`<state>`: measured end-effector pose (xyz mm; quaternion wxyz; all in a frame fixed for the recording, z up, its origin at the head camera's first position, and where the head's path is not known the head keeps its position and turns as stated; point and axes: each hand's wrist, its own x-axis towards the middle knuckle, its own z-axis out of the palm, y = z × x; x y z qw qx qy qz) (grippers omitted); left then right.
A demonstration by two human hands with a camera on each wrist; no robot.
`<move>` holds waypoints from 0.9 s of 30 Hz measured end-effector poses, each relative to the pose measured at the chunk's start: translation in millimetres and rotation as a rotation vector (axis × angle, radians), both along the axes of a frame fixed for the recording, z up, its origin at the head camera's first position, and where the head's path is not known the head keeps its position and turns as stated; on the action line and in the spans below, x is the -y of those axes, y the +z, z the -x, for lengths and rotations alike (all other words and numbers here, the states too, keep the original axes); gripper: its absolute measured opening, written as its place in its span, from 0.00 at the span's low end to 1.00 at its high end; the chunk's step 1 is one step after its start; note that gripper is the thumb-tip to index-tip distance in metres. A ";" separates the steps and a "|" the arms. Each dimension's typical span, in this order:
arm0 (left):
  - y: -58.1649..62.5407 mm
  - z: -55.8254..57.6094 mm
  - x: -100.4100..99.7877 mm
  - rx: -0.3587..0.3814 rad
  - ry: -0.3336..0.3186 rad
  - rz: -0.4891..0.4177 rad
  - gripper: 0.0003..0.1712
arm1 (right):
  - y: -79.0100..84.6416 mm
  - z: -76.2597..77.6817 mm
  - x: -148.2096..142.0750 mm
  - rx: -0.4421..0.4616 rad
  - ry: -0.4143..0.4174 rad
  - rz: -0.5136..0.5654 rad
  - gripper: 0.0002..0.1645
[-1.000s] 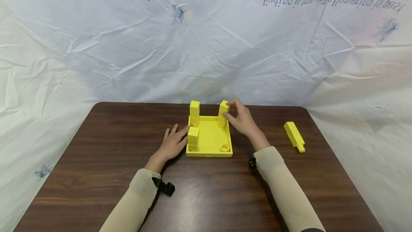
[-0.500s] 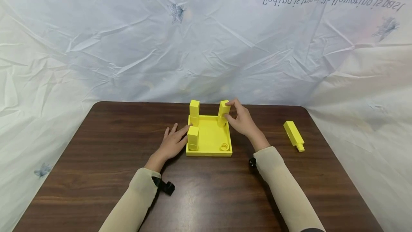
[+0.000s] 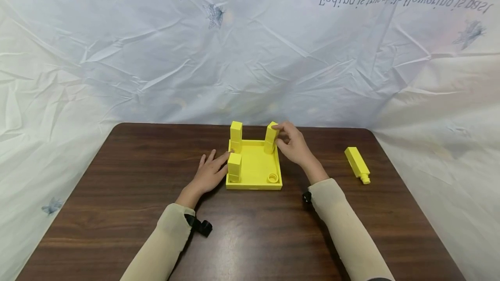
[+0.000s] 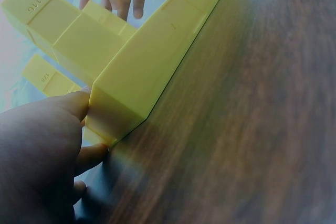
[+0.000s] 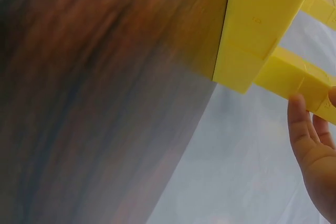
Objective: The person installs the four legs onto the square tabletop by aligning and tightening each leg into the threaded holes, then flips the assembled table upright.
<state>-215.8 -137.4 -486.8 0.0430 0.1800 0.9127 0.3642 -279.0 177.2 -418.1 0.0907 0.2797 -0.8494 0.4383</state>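
A shallow yellow square base [image 3: 255, 166] with a raised rim lies on the table. Square yellow legs stand upright at three of its corners; the near-right corner has a round threaded socket [image 3: 273, 178]. My right hand [image 3: 294, 145] has its fingertips around the upper part of the far-right leg [image 3: 270, 135]. In the right wrist view, thumb and fingers curl about that leg [image 5: 299, 80]. My left hand [image 3: 208, 174] lies with fingers extended against the base's left side, by the near-left leg [image 3: 235, 167]. In the left wrist view, its fingertips touch the base's corner [image 4: 118, 114].
A loose yellow leg [image 3: 357, 165] with a threaded end lies on the brown wooden table [image 3: 250, 237] to the right. The far-left leg [image 3: 236, 135] stands at the back. A wrinkled white sheet [image 3: 250, 55] hangs behind the table.
The right thumb has shifted slightly right along the far-right leg, and that leg has turned a little. The left hand and the base stay in place.
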 end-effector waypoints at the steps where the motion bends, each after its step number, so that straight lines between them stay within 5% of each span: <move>1: -0.1 0.2 0.0 0.002 0.000 0.001 0.33 | -0.2 -0.1 -0.3 -0.007 0.001 -0.006 0.22; 27: -0.1 2.4 1.1 0.002 -0.002 0.004 0.32 | -0.3 -1.5 2.1 0.012 0.016 -0.044 0.29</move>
